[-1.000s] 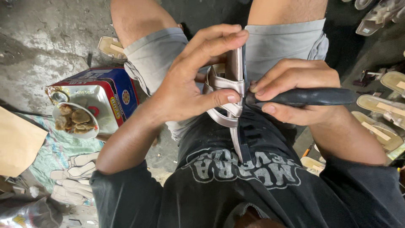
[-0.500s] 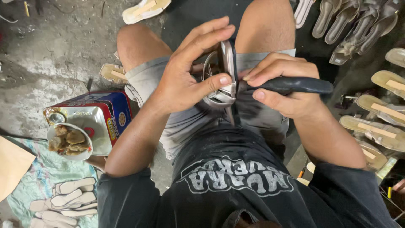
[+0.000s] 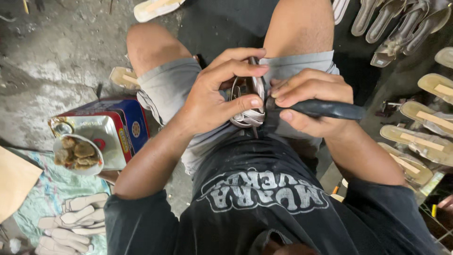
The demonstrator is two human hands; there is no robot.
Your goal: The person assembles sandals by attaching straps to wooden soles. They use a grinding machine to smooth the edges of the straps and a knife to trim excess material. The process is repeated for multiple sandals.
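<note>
**A:** What are the hands doing?

**B:** I see the left hand [image 3: 212, 101] wrapped over a strappy sandal [image 3: 248, 106] held on the lap between the knees, thumb pressed on its straps. The right hand [image 3: 309, 101] is clenched round a dark-handled tool [image 3: 325, 109], whose tip meets the sandal; I can't make out the tip itself.

**A:** Counts?

**B:** One sandal in hand, one tool. To the right I count about four finished sandals [image 3: 420, 141] in a column, and about four more at the far right. One loose sole [image 3: 153, 8] lies at the far edge, another [image 3: 123, 78] just beside the left thigh. A stack of cut insoles [image 3: 71, 219] sits near left.

**A:** Room to move?

**B:** Tight on the right, with sandals close to that forearm. On the left, a square tin can [image 3: 111, 130] with a lid of brownish lumps [image 3: 75, 153] stands near the left elbow; bare concrete floor [image 3: 52, 56] opens beyond it.
</note>
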